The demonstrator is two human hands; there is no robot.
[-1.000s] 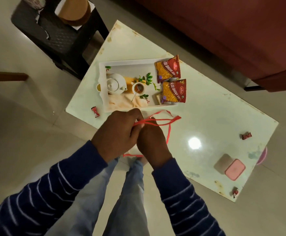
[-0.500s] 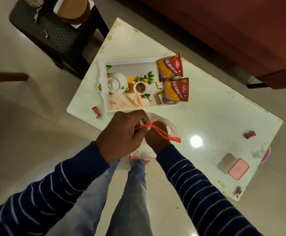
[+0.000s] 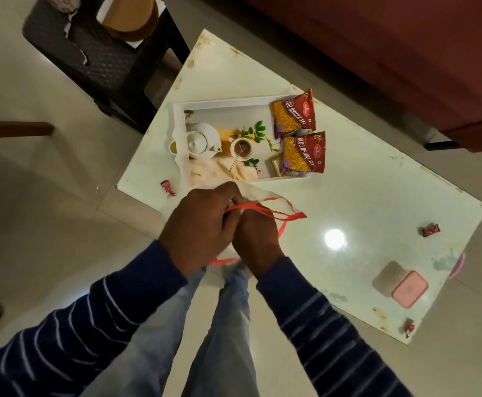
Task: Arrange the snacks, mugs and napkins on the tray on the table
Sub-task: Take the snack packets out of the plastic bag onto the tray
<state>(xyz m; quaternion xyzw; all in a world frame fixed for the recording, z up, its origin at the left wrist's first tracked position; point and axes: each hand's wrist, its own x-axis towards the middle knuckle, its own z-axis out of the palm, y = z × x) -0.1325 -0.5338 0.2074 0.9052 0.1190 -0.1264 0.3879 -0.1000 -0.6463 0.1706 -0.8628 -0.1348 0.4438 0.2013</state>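
My left hand and my right hand are pressed together at the table's near edge. Both grip the red handles of a white bag, which is mostly hidden under them. Beyond the hands stands a white tray. It shows a white teapot, a cup of tea, green sprigs and a pale cloth; I cannot tell whether these are real or printed. Two red snack packets lie on the tray's right end, overhanging its rim.
Wrapped red sweets lie on the white table: one at the left corner, one at the far right, one at the near right edge. A pink-lidded box sits near right. A dark stool and red sofa flank the table.
Both hands stay on the red handles and have shifted slightly against each other. More of the white bag shows beyond my knuckles. Tray and packets have not moved.
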